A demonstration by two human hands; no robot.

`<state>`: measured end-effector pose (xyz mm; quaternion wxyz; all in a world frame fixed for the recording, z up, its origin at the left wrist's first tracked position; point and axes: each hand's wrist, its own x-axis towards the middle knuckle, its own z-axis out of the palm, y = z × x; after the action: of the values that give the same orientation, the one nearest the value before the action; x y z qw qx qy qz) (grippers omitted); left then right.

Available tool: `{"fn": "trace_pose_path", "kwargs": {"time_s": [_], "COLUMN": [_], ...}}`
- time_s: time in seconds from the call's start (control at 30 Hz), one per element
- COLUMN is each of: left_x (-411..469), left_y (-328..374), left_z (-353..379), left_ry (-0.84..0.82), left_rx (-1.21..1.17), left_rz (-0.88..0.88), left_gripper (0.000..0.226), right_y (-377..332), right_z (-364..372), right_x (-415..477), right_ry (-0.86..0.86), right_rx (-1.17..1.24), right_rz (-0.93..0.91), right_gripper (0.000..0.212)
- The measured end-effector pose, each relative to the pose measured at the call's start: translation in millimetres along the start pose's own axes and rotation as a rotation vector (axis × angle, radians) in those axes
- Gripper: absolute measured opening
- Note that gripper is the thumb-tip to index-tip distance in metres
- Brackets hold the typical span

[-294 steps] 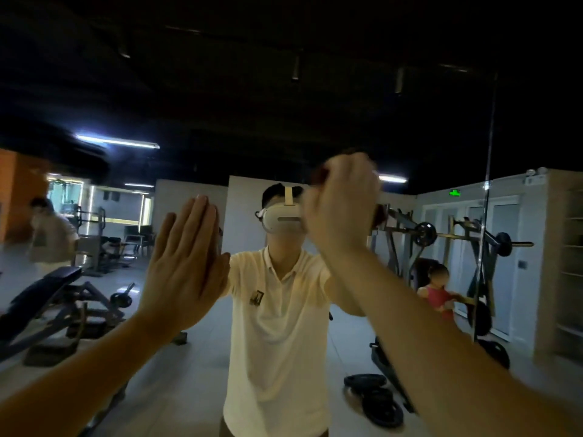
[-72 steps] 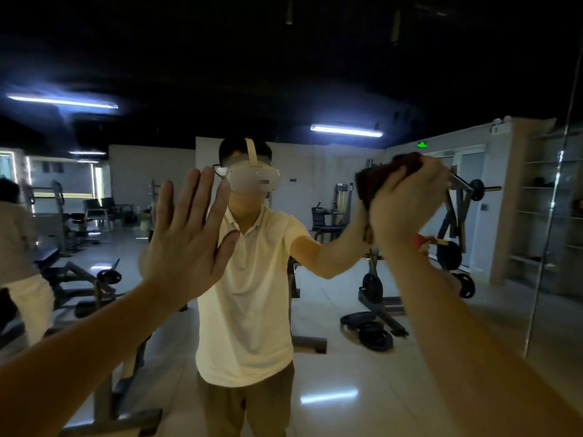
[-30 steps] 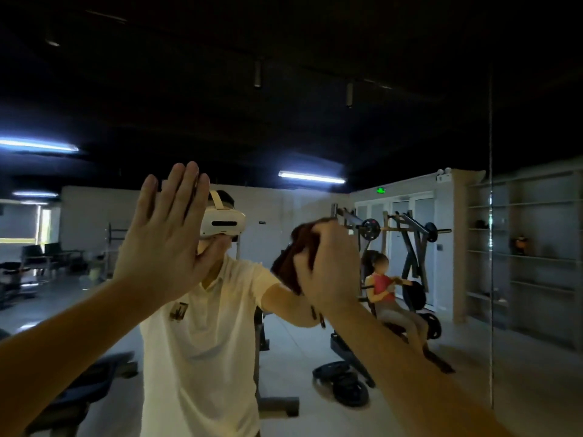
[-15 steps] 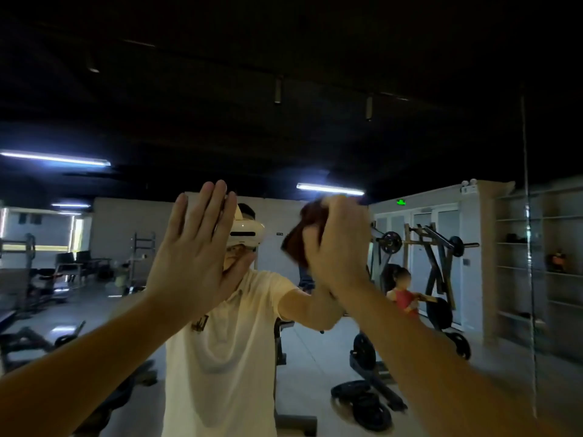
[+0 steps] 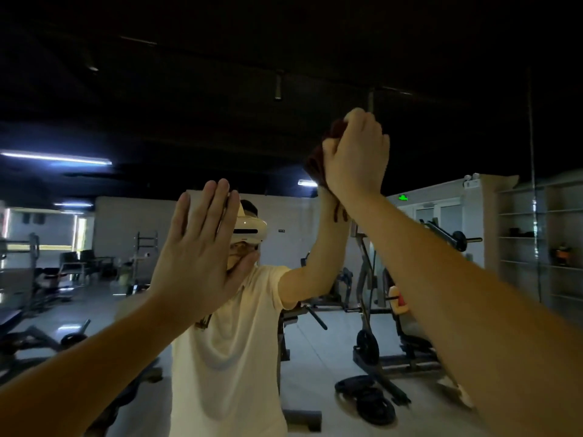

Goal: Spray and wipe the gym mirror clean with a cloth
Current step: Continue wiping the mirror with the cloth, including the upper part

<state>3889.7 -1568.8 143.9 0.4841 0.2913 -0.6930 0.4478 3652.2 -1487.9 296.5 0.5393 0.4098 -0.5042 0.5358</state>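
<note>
Right hand raised cloth higher up mirror.

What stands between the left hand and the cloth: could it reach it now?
Probably yes. The left hand lies open on the mirror, holding nothing; the cloth is bunched in the right hand, higher and to the right, with nothing between them.

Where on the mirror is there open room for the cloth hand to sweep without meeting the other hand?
Open mirror lies above the left hand and left of the cloth, and again from the right hand across to the vertical seam. Crowded: down-left of the cloth, where the flat left hand blocks the way.
</note>
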Motion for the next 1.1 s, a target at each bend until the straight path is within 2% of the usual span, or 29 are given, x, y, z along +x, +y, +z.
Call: {"fn": "trace_pose_path", "kwargs": {"time_s": [0.07,0.17,0.27,0.33,0.37,0.4,0.43,0.57,0.63,0.7,0.8,0.9,0.97,1.0,1.03,1.1], "left_x": [-1.1,-0.6,-1.4,-1.6,-1.4,-1.3,-1.3,-2.2,-2.1,-1.6,-2.3,-3.4,-5.4,-5.7,-6.4,-10.5], "left_y": [1.2,1.2,0.5,0.7,0.2,-0.7,-1.6,-1.2,-1.6,-0.4,2.1,-3.0,-8.7,-11.6,-14.5,-18.1], "left_z": [-0.5,-0.9,-2.8,-2.6,-2.5,-1.9,-0.8,-0.1,-1.5,-2.9,-5.1,-13.2,-18.8,-20.9,-22.3,-22.3], "left_ry": [-0.003,0.005,0.024,0.021,0.017,0.013,0.011,0.005,0.005,0.002,0.009,-0.024,-0.065,-0.081,-0.095,-0.113], "left_rx": [-0.004,-0.021,-0.055,-0.05,-0.04,-0.032,-0.027,-0.029,-0.033,-0.037,-0.071,-0.126,-0.11,-0.095,-0.09,-0.087], "left_rz": [-0.002,-0.004,-0.01,-0.003,0.0,0.002,0.006,0.011,0.014,0.011,0.004,0.011,0.043,0.056,0.066,0.083], "left_gripper": [0.088,0.081,0.075,0.075,0.075,0.076,0.076,0.076,0.076,0.076,0.071,0.07,0.069,0.069,0.07,0.073], "right_y": [-15.0,-33.0,-26.8,-10.5,-5.6,-4.8,-7.5,-31.1,-45.1,-56.5,-65.5,-54.2,-41.2,-38.3,-40.6,-54.2], "right_z": [-2.1,-17.9,-32.5,-34.3,-32.3,-29.3,-25.4,0.2,4.6,0.9,-13.1,-28.6,-29.1,-26.4,-22.9,-13.1], "right_x": [-33.1,-119.0,-183.8,-180.5,-164.6,-144.0,-119.5,-23.3,-15.9,-41.1,-118.5,-184.8,-185.8,-170.0,-148.6,-93.0], "right_ry": [-0.008,-0.179,-0.388,-0.44,-0.442,-0.432,-0.396,-0.117,-0.04,-0.031,-0.206,-0.397,-0.414,-0.392,-0.361,-0.254], "right_rx": [0.053,0.206,0.235,0.166,0.132,0.122,0.13,0.076,0.076,0.123,0.224,0.236,0.197,0.18,0.162,0.143], "right_rz": [0.024,-0.131,-0.499,-0.817,-0.906,-0.9,-0.8,-0.275,-0.127,-0.054,-0.176,-0.499,-0.752,-0.817,-0.803,-0.561], "right_gripper": [0.034,0.031,0.033,0.035,0.035,0.034,0.032,0.029,0.03,0.03,0.025,0.027,0.035,0.035,0.032,0.03]}}
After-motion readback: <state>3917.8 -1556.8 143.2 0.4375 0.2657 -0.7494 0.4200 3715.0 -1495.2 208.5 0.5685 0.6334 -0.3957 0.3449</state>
